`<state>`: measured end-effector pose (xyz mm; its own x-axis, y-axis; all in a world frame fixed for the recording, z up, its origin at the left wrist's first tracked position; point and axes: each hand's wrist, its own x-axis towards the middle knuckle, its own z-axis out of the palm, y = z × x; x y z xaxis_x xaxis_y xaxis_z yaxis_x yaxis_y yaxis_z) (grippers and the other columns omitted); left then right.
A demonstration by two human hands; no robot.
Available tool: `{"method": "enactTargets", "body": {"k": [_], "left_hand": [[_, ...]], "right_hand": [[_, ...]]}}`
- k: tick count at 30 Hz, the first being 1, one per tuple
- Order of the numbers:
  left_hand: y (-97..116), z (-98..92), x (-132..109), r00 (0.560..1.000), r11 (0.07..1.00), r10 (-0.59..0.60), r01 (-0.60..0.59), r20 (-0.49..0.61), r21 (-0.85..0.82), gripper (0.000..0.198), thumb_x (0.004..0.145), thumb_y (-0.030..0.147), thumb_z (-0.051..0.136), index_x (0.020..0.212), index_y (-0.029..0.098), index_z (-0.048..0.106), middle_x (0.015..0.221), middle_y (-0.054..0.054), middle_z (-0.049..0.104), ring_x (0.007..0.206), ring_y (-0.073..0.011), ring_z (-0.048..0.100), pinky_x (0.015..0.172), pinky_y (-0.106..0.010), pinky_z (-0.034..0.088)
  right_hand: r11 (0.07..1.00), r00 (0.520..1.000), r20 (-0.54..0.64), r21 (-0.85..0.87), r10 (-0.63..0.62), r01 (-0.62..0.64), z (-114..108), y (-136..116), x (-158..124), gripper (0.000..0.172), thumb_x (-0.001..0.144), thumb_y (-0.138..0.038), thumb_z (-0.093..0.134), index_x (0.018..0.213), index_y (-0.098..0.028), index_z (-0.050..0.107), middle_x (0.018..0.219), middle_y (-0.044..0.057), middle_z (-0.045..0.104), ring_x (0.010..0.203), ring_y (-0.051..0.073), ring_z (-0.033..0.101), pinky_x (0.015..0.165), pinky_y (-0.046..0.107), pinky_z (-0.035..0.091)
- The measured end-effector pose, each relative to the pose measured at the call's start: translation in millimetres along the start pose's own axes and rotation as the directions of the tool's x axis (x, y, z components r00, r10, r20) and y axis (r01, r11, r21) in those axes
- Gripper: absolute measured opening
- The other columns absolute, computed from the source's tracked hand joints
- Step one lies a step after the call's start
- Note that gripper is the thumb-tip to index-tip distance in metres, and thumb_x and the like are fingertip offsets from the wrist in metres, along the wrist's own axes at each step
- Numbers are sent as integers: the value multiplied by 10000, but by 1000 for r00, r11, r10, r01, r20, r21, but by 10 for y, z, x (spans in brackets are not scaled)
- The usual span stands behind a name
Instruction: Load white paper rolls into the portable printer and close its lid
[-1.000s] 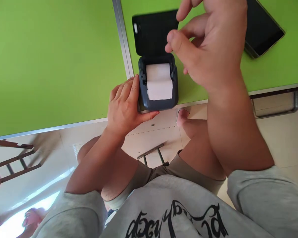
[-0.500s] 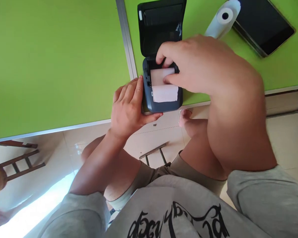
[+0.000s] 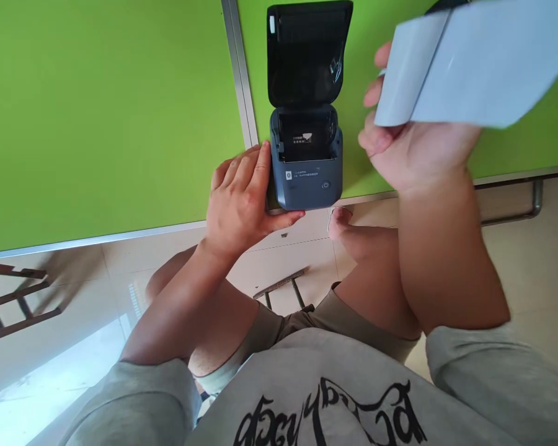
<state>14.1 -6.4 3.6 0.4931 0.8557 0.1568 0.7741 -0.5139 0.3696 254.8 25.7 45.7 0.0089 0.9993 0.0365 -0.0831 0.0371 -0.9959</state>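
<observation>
A dark blue portable label printer [image 3: 309,189] sits at the green table's front edge with its black lid [image 3: 307,56] raised. Its paper compartment [image 3: 302,145] holds no roll, and a printed label shows on the inside. My left hand [image 3: 239,198] is closed around the printer's front left corner, fingers along the side and thumb at the front. Right of the printer, my right hand [image 3: 400,148] is raised off the table, palm up, its fingers curled behind a white paper roll [image 3: 411,68]. A wide loose strip of paper [image 3: 488,68] extends right from the roll and covers part of the hand.
The green table [image 3: 106,118] has a metal joint strip [image 3: 239,74] left of the printer. Beyond the paper, a small part of a dark object [image 3: 446,5] shows at the top edge. Wooden stool legs [image 3: 23,303] stand on the floor at left.
My right hand has lifted the paper roll out of the printer and moved right and up with it, its paper unrolling. My left hand has stayed on the printer.
</observation>
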Motion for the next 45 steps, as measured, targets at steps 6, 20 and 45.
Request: {"method": "enactTargets", "body": {"k": [6, 20, 45], "left_hand": [[26, -15, 14, 1000, 1000, 7, -6, -21, 31, 1161, 773, 962, 309, 1513, 74, 411, 1435, -220, 557, 1338, -385, 530, 1127, -451, 364], [-16, 4, 17, 992, 994, 83, -75, -91, 84, 1050, 839, 884, 358, 1482, 57, 438, 1386, -220, 602, 1284, -348, 583, 1077, -426, 395], [-30, 5, 0, 992, 994, 95, -89, -88, 67, 1146, 801, 934, 323, 1469, 13, 454, 1388, -242, 598, 1290, -354, 580, 1090, -454, 391]], "right_hand": [[975, 981, -171, 212, 97, -60, 30, 227, -34, 368, 648, -540, 587, 859, -240, 554, 775, 14, 522, 589, 125, 456, 432, 273, 301], [691, 930, -117, -703, -348, 170, -137, 411, -78, 318, 813, -432, 730, 764, -248, 475, 775, 2, 581, 767, 193, 577, 778, 390, 481], [413, 843, -71, -891, -533, 186, -668, 511, 414, 777, 592, -9, 570, 1316, -253, 431, 1441, 110, 455, 1328, 230, 488, 1093, 428, 423]]}}
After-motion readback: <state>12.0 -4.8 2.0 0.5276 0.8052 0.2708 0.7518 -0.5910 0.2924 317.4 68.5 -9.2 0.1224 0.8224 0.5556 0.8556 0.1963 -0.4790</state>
